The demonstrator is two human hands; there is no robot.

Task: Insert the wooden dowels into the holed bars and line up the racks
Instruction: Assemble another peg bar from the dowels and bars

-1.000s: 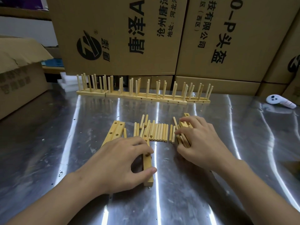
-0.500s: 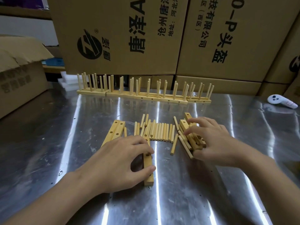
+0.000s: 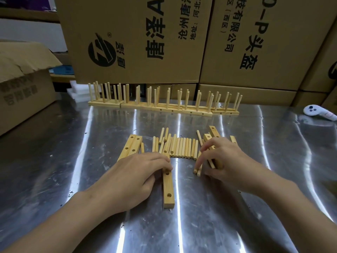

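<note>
Steadying and picking
Your left hand (image 3: 135, 177) grips the holed bar (image 3: 168, 189) steady; your right hand (image 3: 228, 161) pinches dowels (image 3: 197, 169) to insert.

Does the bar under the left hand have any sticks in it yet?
None that show. The holed bar lies flat with two bare holes; its far end hides under the left hand.

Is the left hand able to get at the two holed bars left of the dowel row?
Probably yes: the two bars lie just beyond the left hand, nothing between, though it holds another bar.
</note>
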